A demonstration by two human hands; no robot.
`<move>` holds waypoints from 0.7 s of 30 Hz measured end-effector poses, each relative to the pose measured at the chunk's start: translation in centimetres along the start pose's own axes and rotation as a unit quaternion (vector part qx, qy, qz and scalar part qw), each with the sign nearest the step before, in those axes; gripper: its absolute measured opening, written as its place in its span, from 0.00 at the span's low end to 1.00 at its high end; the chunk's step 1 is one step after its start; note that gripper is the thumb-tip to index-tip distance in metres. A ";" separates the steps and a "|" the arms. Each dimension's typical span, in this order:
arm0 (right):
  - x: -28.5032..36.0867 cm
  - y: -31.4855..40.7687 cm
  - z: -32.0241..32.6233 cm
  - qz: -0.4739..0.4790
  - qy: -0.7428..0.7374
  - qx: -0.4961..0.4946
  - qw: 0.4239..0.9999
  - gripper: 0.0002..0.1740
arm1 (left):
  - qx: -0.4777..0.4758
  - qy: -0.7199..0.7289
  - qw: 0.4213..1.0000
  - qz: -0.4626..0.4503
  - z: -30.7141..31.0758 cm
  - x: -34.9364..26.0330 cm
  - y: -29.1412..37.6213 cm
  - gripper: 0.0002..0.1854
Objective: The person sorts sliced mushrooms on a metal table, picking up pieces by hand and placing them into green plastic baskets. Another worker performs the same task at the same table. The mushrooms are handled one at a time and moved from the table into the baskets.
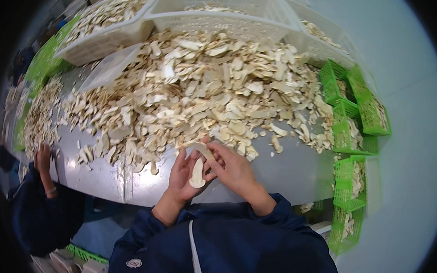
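Observation:
A pale mushroom slice (197, 175), cut lengthwise with its cap towards me, lies across the upturned palm of my left hand (182, 179). The fingers of that hand are loosely curled around it. My right hand (235, 170) pinches a second mushroom slice (203, 150) between thumb and fingers, just above the left fingers. Both hands are over the front part of a steel table (286, 176). Beyond them spreads a large heap of dried mushroom slices (206, 88), its near edge by my fingertips.
White perforated crates (223, 23) stand behind the heap, some holding slices. A translucent plastic sheet or tray (111, 67) leans at left. Green baskets (348, 182) with slices line the right edge. At left, a co-worker's hand (43, 160) touches a smaller pile (42, 117).

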State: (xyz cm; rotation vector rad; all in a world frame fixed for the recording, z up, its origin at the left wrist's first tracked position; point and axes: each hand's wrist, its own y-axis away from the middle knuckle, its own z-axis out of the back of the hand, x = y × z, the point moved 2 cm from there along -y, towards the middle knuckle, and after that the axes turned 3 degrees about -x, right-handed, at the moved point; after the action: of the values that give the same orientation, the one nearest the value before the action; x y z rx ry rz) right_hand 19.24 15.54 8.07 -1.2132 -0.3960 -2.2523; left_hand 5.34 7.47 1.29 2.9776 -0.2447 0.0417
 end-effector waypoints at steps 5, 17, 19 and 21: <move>-4.0 2.1 3.7 -0.017 -0.151 -0.049 0.987 0.15 | -0.061 -0.083 0.995 0.014 0.5 -0.5 0.3 0.34; -12.4 26.1 14.9 -0.241 -0.274 -0.358 0.859 0.17 | -0.013 -0.057 0.996 0.070 0.4 -0.7 0.5 0.35; -14.0 31.2 16.7 -0.225 -0.293 -0.513 0.775 0.16 | -0.019 -0.065 0.994 0.080 0.3 -0.6 0.5 0.33; -16.4 35.2 19.0 -0.186 -0.373 -0.654 0.631 0.15 | -0.024 -0.055 0.994 0.087 0.3 -0.5 0.5 0.33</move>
State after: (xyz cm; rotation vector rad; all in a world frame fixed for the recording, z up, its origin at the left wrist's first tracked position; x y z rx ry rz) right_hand 60.06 1.75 4.83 -3.0327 1.0882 -2.0554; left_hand 4.76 7.01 1.05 2.9047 -0.5120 -0.1074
